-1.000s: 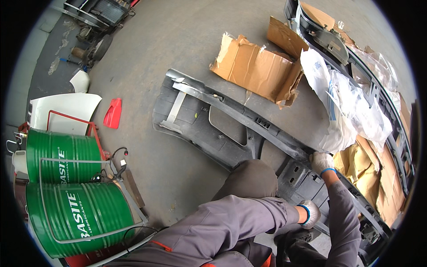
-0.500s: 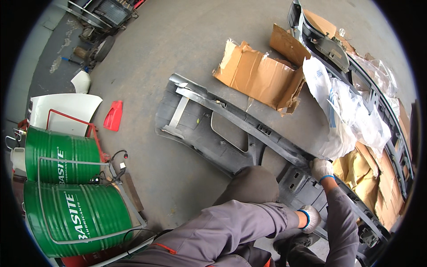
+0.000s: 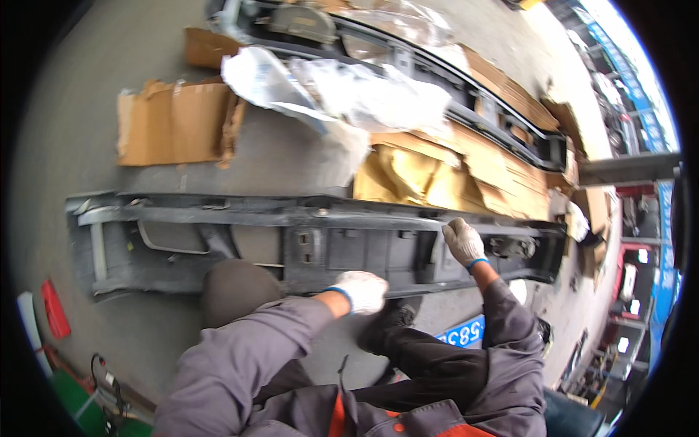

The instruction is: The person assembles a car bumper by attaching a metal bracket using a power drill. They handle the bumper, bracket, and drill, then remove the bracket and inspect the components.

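Observation:
A long dark grey vehicle bumper point(image 3: 349, 251) lies across the floor in front of me, its hollow, ribbed inner side facing up. My right hand point(image 3: 464, 243), in a white knit glove with a blue cuff, is closed at the metal rail along the bumper's right half. My left hand point(image 3: 362, 293), gloved alike, is closed at the near edge, left of the right hand. Its fingertips are blurred, so what they grip cannot be made out. A lamp unit point(image 3: 514, 247) sits in the bumper's right end. My left knee point(image 3: 240, 291) is against the near side.
Beyond lies a second bumper point(image 3: 404, 62) on flattened cardboard point(image 3: 502, 178), with white plastic wrapping point(image 3: 364, 91) and yellow-brown paper point(image 3: 404, 178) beside it. An open carton point(image 3: 173, 124) stands at far left. A blue plate point(image 3: 462, 333) lies near my foot, a red piece point(image 3: 54, 309) at left.
My view has swung right, so the bumper now runs nearly level across it. My right hand has moved along the rail toward the lamp end. The green drums have mostly left view.

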Demonstrator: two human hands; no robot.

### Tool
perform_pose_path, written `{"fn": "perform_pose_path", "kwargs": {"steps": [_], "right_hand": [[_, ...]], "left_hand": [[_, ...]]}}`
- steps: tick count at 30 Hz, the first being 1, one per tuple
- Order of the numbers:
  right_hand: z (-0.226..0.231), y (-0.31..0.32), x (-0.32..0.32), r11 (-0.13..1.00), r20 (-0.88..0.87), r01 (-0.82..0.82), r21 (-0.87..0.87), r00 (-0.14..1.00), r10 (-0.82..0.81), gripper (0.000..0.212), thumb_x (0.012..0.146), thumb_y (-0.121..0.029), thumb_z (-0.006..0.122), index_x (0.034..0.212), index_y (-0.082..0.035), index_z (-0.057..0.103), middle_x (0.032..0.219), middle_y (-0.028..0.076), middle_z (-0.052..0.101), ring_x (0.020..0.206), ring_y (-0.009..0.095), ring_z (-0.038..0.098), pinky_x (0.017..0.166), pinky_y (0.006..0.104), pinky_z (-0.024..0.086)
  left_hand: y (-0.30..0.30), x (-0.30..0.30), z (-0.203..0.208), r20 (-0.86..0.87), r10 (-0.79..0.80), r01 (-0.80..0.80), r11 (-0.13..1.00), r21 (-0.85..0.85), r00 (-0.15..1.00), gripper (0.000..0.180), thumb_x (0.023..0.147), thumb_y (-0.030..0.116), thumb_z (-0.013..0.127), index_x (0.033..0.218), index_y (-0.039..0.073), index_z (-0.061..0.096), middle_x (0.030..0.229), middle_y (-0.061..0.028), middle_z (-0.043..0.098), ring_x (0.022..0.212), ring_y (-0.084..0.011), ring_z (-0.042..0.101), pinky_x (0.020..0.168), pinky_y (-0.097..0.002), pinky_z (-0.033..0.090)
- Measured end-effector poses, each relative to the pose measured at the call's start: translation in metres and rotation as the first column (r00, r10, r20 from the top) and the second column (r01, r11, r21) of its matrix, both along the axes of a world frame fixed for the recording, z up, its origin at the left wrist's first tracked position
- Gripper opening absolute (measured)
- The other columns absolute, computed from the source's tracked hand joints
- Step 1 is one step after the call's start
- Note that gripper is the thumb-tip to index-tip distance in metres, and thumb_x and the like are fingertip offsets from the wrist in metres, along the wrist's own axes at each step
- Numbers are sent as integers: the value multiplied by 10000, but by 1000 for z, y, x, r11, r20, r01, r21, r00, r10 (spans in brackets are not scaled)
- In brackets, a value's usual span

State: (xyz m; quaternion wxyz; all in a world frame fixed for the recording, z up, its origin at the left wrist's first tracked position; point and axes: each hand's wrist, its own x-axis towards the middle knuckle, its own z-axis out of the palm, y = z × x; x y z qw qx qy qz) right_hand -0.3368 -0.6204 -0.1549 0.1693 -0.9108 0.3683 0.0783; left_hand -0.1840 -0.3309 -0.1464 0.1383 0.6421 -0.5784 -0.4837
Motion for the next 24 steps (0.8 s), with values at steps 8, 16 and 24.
{"fn": "perform_pose_path", "kwargs": {"steps": [8, 16, 24], "right_hand": [[-62, 13, -103, 905, -218, 421, -52, 880, -422, 964, 811, -671, 737, 1426, 21, 467, 1384, 312, 543, 1259, 470, 581, 1041, 510, 498], [-90, -23, -117, 699, -41, 593, 399, 774, -632, 647, 887, -509, 756, 1045, 110, 661, 796, 169, 745, 684, 209, 730, 652, 356, 568], [-52, 87, -33, 757, 55, 530, 383, 804, -591, 616, 838, -541, 759, 998, 51, 700, 977, 277, 737, 976, 406, 726, 852, 464, 547]], "left_hand": [[-6, -13, -3, 62, -87, 78, 987, 142, 994, 370, 902, 289, 500, 1095, 94, 748, 1130, -217, 733, 1122, -389, 685, 986, -500, 522], [2, -5, 1, 84, -127, 108, 973, 205, 988, 360, 939, 313, 497, 1113, 107, 735, 1140, -191, 735, 1128, -368, 685, 1013, -472, 515], [6, -10, 5, 109, 30, -37, 997, 64, 994, 329, 946, 323, 520, 1018, 60, 704, 981, -214, 739, 969, -397, 711, 902, -492, 550]]}}
